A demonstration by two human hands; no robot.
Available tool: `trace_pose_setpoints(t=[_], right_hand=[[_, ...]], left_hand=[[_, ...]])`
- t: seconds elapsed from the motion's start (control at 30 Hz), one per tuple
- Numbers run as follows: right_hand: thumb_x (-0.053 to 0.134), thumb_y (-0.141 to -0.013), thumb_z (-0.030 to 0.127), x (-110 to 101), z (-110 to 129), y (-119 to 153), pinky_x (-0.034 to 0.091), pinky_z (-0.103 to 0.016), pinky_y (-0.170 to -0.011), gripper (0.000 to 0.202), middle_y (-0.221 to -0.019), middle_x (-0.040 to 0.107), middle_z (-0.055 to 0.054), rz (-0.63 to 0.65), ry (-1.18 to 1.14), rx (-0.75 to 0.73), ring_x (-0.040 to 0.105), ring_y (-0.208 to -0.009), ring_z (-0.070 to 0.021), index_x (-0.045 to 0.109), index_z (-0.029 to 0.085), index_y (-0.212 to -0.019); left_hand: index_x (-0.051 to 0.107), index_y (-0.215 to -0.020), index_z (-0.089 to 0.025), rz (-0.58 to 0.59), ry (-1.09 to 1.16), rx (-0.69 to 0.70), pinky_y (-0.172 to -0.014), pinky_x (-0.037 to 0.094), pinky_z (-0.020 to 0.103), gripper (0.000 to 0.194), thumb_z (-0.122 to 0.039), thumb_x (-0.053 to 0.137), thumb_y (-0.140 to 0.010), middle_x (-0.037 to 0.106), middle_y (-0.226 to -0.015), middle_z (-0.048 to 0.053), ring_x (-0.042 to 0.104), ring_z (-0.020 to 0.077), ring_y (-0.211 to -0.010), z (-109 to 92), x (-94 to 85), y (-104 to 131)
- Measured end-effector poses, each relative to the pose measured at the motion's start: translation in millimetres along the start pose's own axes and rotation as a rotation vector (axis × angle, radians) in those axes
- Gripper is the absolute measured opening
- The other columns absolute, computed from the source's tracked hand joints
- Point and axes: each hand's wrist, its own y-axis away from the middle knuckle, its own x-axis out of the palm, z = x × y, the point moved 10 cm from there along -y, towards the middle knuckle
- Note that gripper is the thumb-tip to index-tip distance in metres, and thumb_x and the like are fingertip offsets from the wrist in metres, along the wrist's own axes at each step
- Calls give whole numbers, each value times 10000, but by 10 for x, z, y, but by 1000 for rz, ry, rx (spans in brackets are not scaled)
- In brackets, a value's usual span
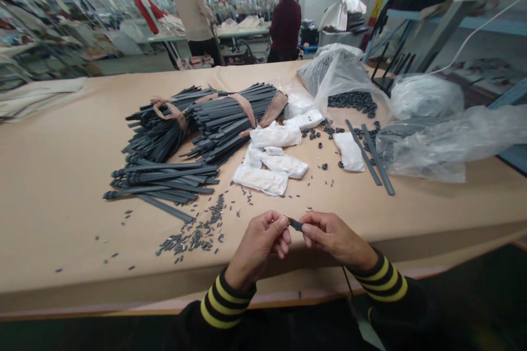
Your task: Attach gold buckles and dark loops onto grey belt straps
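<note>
Above the table's front edge, my left hand (263,238) pinches one end of a dark strip (296,224), where a small gold-coloured bit shows at the fingertips. Thumb and fingers of my right hand (329,235) are closed on the strip a little further right. Small dark pieces (197,237) lie scattered on the table to the left of my hands. Behind them is a loose pile of dark strips (164,180), some with thicker ends. White packets (261,180) lie just beyond my hands.
Tied bundles of dark strips (226,115) lie further back on the brown-covered table (66,175). Two single strips (377,159) are at the right, near clear plastic bags (444,142) and an open bag of dark parts (349,100). People stand beyond the table.
</note>
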Motion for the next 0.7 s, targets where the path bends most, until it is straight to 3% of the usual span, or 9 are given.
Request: trace_pose_setpoints(t=[0.17,0.4,0.47,0.6,0.7], right_hand=[[468,-843,342,25,-14,17,282,-190,-462,234,-604,528,17,61,-14,5,392,-497,-66,579,136,-857],[479,-834,373,98,-56,31,265,-185,-429,263,-597,519,25,158,-153,-11,350,-438,-44,563,127,-874],[482,-835,362,76,-44,10,302,-188,-468,246,-605,521,19,106,-145,-32,397,-479,-55,545,124,-841],[480,-837,316,14,-19,-25,368,-207,-552,168,-621,545,14,-45,-58,-37,497,-574,-91,457,149,-846],[454,-845,261,-14,42,-9,373,-207,-541,115,-613,548,29,-124,62,-43,515,-565,-98,417,174,-910]], left_hand=[[474,-708,-137,-10,-94,7,-369,380,141,266,-382,569,-754,567,-533,-20,498,58,-392,23,0,-5],[441,-729,-146,126,180,-75,-340,286,97,219,-336,513,-808,499,-546,-47,396,8,-370,120,209,52],[433,-761,-153,105,149,-63,-334,276,104,202,-332,516,-805,497,-552,-50,387,13,-367,164,210,37],[448,-824,-157,-89,-70,135,-368,309,127,172,-297,541,-789,470,-513,-70,398,26,-377,79,25,11],[510,-861,-137,-53,-126,176,-483,405,161,172,-297,525,-800,507,-593,-39,483,50,-487,59,42,20]])
